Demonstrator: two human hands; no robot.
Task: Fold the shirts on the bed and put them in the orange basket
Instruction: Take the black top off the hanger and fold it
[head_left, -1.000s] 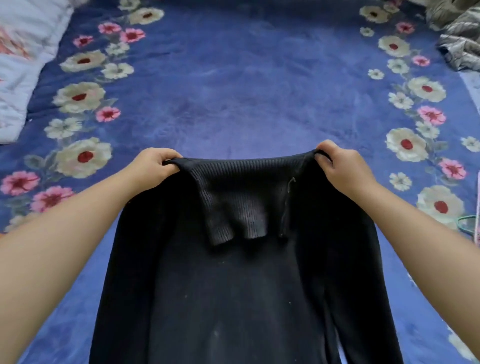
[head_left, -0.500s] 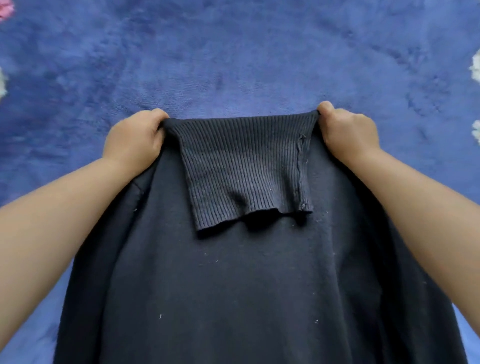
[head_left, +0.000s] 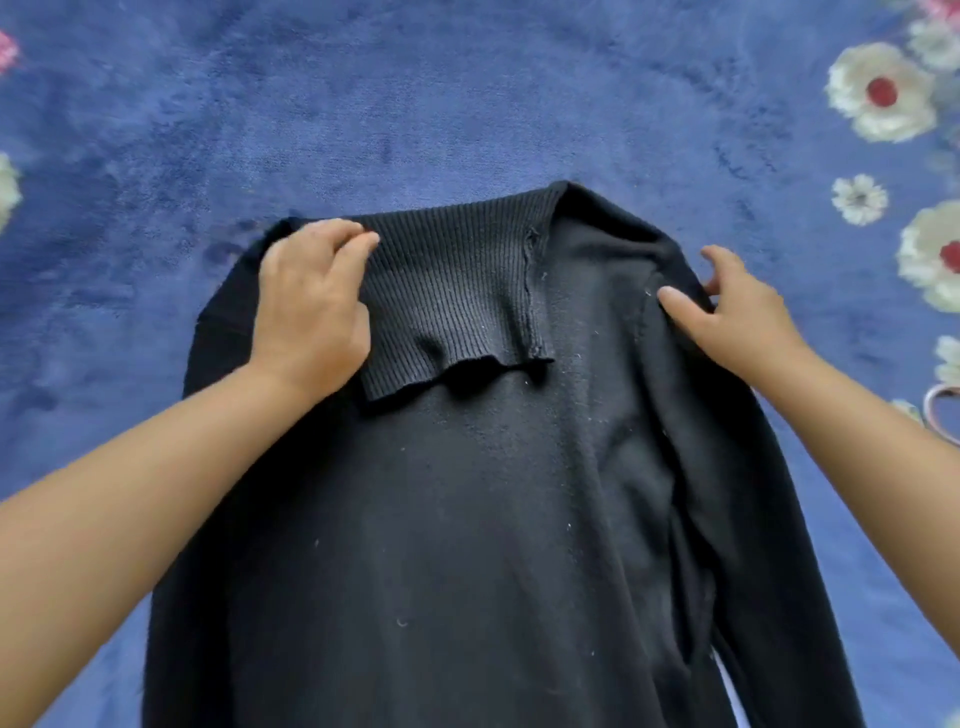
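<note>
Shirt: a black long-sleeved top (head_left: 467, 519) lies spread flat on the blue flowered bed cover (head_left: 467, 104), its ribbed collar (head_left: 447, 296) turned down toward the near side.
Change: half a second ago both fists pinched the shoulders; now the cloth is let go and laid down.
Left hand: the left hand (head_left: 306, 306) rests on the left shoulder beside the collar, fingers loosely bent, gripping nothing.
Right hand: the right hand (head_left: 737, 317) has its fingers spread, touching the right shoulder edge.
Meaning: the spreading looks done; folding the sleeves inward probably comes next.
Basket: not in view.
</note>
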